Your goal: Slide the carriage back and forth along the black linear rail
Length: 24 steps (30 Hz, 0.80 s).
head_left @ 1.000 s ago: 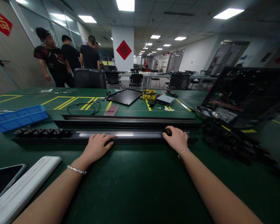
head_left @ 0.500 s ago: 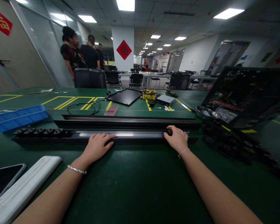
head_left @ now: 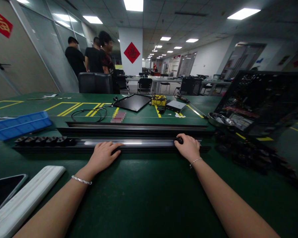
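A long black metal rail [head_left: 144,143] with a shiny channel lies crosswise in front of me. My left hand [head_left: 103,154] rests on its near edge, fingers stretched out and thumb apart. Toward the rail's right end, my right hand [head_left: 188,147] is closed around a small black piece [head_left: 180,140], mostly hidden by the fingers. Several black blocks [head_left: 43,140] sit in a row at the rail's left end. Just behind, a second black rail [head_left: 136,128] lies parallel to it.
A blue tray [head_left: 21,125] stands left; a white bar [head_left: 27,200] and a phone [head_left: 6,191] lie near left. Dark parts [head_left: 253,153] are heaped right, by a metal bowl [head_left: 220,119] and a large open black panel [head_left: 265,99]. Behind the rails lies a flat black screen [head_left: 132,102].
My hands and the rails show no visible movement. In the background, a person in a patterned top has moved to the right, and another person now stands at the left.
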Tool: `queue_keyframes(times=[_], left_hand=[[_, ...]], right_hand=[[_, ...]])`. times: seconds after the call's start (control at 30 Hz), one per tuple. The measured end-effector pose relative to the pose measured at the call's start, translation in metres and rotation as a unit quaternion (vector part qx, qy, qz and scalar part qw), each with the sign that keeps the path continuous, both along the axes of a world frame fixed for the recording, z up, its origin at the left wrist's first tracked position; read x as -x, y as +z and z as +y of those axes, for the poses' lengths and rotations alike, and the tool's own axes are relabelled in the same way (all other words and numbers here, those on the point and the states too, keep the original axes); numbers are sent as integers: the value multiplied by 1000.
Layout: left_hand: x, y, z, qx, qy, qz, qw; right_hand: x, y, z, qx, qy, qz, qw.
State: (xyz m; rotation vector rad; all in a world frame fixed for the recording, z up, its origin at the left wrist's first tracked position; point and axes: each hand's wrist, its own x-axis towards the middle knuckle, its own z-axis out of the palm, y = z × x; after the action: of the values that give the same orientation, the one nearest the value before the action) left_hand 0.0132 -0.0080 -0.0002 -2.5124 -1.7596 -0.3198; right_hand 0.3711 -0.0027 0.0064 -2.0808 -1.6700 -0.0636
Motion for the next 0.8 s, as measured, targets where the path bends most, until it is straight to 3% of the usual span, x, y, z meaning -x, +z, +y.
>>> queue_keyframes(times=[0.8], left_hand=[[1,-1,1,4,5,-7,1000]], right_hand=[[-3,-2,2,-12,-6,3,1000]])
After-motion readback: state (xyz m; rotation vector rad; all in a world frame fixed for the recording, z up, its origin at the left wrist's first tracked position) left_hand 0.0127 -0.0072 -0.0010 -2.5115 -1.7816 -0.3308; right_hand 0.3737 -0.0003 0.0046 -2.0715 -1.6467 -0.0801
